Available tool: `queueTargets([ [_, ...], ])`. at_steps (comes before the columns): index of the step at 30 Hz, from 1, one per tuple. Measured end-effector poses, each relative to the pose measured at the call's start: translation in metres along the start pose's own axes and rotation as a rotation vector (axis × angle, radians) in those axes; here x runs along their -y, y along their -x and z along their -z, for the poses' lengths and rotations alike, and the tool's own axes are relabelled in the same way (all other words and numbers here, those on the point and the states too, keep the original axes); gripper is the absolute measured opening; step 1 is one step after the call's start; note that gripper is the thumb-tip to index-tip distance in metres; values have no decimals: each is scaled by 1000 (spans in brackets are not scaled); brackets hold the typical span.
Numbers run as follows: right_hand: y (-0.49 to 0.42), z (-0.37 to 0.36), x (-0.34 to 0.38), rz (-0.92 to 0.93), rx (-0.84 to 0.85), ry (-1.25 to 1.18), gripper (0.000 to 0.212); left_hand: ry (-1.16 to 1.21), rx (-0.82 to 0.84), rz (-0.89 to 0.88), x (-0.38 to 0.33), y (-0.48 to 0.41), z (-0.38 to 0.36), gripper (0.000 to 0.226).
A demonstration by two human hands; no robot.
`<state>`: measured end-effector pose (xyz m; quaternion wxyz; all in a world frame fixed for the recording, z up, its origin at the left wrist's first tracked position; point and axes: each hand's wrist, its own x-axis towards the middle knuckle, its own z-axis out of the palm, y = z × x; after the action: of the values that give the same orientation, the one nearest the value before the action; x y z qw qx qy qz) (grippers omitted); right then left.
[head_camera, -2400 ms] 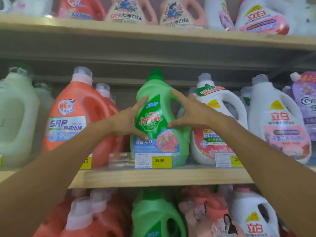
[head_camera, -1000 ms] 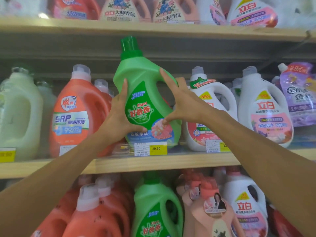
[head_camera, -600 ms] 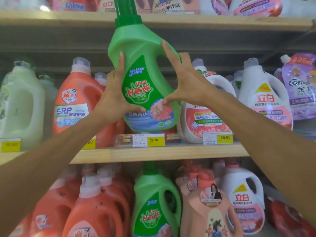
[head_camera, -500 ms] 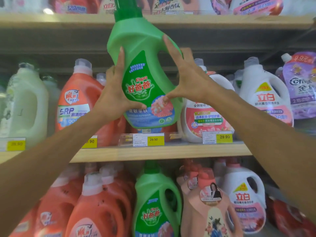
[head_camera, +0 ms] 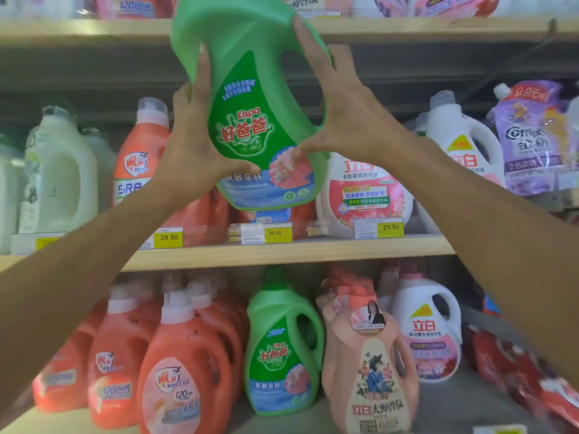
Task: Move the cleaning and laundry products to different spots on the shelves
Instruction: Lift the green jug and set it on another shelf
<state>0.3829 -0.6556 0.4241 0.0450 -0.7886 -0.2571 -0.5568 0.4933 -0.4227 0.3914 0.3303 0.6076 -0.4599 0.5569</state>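
Your left arm comes up from the lower left corner and crosses in front of the middle shelf. On that shelf's left part stand a pale bottle and an orange bottle, the orange one partly hidden by your wrist.

Your left hand clasps the left flank of the green bottle. Its fingers stretch upward along the side, and the thumb hooks across the lower front label.

The green bottle hangs in the air above the middle shelf, clear of the board. It tilts so that its top leans left. The cap is cut off by the upper edge of the view.

Your right hand grips the handle side. The long fingers run up over the handle, and the thumb tip presses on the pink flower of the label. Between them your two hands pinch the bottle from both sides.

Your right arm slopes down to the right edge, passing in front of a white bottle and a purple pouch on the middle shelf.
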Motion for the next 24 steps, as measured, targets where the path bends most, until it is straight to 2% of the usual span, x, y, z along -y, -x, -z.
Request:
queueTargets([
  [15,28,0,72,-22,28,62,146,44,6,30,-22,55,46,151],
  [24,70,-5,100,-47,64,90,144,130,5,39,-35,103,45,148],
])
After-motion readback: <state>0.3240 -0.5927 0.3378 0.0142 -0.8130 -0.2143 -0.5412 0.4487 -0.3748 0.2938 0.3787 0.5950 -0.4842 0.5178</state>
